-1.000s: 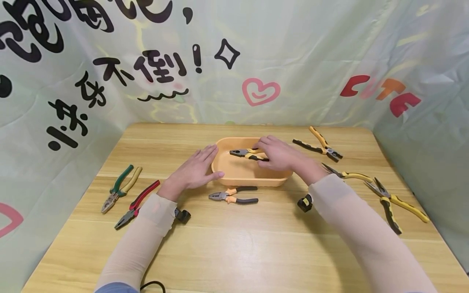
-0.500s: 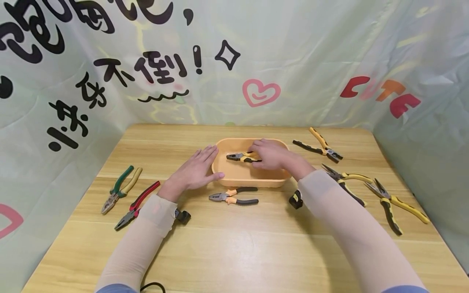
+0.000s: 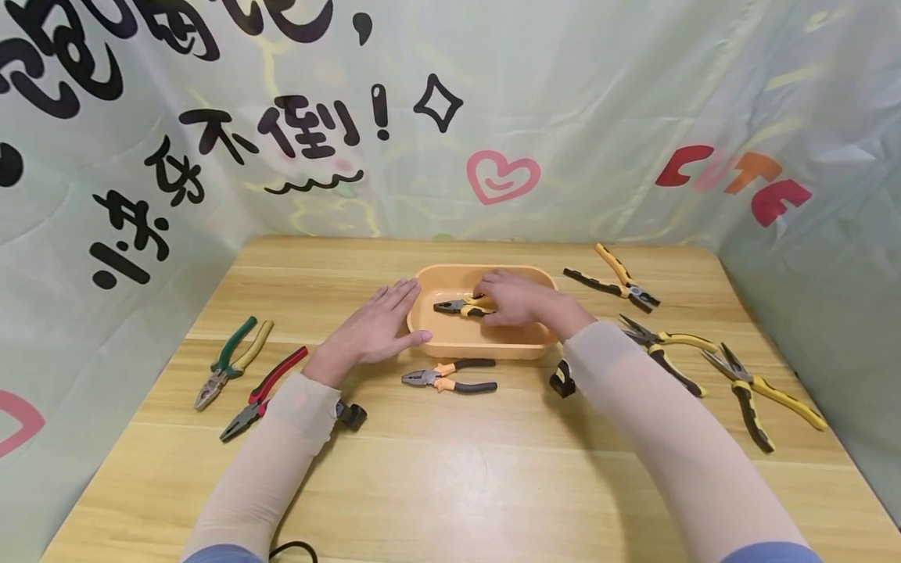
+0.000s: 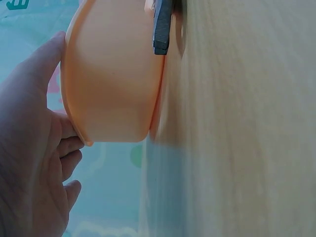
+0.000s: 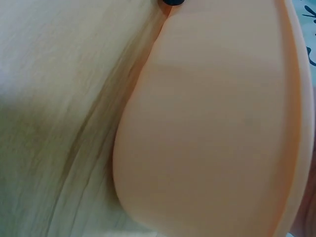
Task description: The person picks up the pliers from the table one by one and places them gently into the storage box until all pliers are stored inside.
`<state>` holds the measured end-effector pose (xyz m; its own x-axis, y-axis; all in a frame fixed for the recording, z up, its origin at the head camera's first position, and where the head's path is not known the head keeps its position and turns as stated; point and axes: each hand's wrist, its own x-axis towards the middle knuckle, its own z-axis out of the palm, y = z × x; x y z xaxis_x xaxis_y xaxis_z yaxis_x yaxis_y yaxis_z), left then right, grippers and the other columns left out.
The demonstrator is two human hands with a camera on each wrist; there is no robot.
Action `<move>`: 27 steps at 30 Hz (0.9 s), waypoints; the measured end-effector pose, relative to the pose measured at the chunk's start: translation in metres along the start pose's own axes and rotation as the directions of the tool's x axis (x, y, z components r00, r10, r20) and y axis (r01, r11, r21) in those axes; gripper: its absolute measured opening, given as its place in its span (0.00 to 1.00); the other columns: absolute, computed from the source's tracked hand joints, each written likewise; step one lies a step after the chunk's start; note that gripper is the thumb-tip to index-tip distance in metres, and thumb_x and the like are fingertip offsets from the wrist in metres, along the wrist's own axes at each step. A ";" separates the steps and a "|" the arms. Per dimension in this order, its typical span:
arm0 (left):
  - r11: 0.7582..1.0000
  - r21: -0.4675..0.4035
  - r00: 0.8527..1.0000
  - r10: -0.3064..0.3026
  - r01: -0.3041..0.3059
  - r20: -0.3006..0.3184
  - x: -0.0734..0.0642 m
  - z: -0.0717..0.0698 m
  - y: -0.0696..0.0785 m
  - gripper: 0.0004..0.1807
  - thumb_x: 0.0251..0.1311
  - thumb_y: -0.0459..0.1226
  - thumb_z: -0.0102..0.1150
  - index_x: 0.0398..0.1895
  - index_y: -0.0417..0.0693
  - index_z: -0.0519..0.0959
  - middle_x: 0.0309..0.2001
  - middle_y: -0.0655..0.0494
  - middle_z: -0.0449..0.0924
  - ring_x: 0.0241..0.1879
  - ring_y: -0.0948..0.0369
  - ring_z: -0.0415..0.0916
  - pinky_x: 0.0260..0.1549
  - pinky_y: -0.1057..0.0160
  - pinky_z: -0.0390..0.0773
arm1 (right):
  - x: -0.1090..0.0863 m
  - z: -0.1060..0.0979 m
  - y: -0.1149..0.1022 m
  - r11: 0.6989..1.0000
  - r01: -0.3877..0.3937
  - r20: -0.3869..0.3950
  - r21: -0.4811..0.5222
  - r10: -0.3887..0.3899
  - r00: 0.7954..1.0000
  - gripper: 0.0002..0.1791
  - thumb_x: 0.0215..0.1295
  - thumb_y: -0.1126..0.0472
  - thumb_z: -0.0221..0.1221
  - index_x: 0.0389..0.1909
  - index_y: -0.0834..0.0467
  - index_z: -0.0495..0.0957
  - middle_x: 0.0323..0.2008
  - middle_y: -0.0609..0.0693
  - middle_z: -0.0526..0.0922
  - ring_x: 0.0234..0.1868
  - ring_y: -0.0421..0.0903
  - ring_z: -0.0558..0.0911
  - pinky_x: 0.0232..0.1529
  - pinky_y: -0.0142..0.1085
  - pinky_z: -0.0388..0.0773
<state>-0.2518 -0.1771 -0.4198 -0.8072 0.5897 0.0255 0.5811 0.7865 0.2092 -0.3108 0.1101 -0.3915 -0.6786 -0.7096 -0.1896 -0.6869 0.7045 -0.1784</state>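
Note:
An orange plastic basin [image 3: 486, 350] stands on the wooden table. Inside it, my right hand [image 3: 517, 299] grips yellow-and-black combination pliers [image 3: 468, 307] by the handles, their dark jaws pointing left, low over the basin's floor. My left hand [image 3: 373, 324] rests with straight fingers against the basin's left rim; the left wrist view shows its fingertips at that rim. In the right wrist view the basin's outer wall [image 5: 212, 128] hides most of the right hand. Orange-and-black pliers [image 3: 446, 377] lie on the table just in front of the basin.
Green-and-yellow pliers [image 3: 228, 363] and red-and-black pliers [image 3: 263, 395] lie at the left. On the right are yellow-and-black pliers [image 3: 619, 281] at the back and two long-nose pliers [image 3: 665, 344] nearer. A printed cloth [image 3: 577, 117] hangs behind the table. A black cable [image 3: 296, 545] lies at the front edge.
My right hand has moved slightly left and lower into the basin with the pliers, uncovering more of the long-nose pliers at the right. My left hand has stayed at the rim.

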 end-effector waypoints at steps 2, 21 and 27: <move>1.000 -0.003 1.000 -0.001 0.001 -0.002 0.000 0.000 0.000 0.54 0.64 0.72 0.28 0.78 0.40 0.43 0.78 0.49 0.37 0.76 0.55 0.31 0.73 0.54 0.35 | 0.002 0.000 -0.001 1.000 -0.006 0.019 -0.011 0.006 1.000 0.29 0.63 0.52 0.62 0.62 0.62 0.72 0.58 0.56 0.73 0.63 0.57 0.69 0.67 0.48 0.62; 1.000 0.005 1.000 -0.004 0.004 0.001 0.000 0.000 0.000 0.54 0.63 0.72 0.28 0.78 0.42 0.41 0.78 0.49 0.36 0.76 0.55 0.31 0.73 0.54 0.35 | 0.008 0.001 -0.004 0.999 -0.031 0.091 -0.042 0.035 0.995 0.28 0.63 0.55 0.63 0.63 0.59 0.71 0.57 0.54 0.74 0.58 0.54 0.74 0.62 0.46 0.69; 1.000 -0.004 1.000 -0.009 0.009 -0.001 0.000 -0.001 0.001 0.54 0.63 0.72 0.28 0.78 0.42 0.42 0.78 0.49 0.37 0.76 0.55 0.32 0.73 0.54 0.35 | 0.008 -0.003 -0.007 0.999 -0.039 0.112 -0.015 0.040 0.993 0.27 0.65 0.57 0.63 0.63 0.60 0.71 0.58 0.56 0.74 0.60 0.55 0.73 0.63 0.47 0.68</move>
<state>-0.2513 -0.1767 -0.4188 -0.8123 0.5826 0.0251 0.5737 0.7907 0.2136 -0.3123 0.0999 -0.3892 -0.6721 -0.6753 -0.3037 -0.6639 0.7313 -0.1567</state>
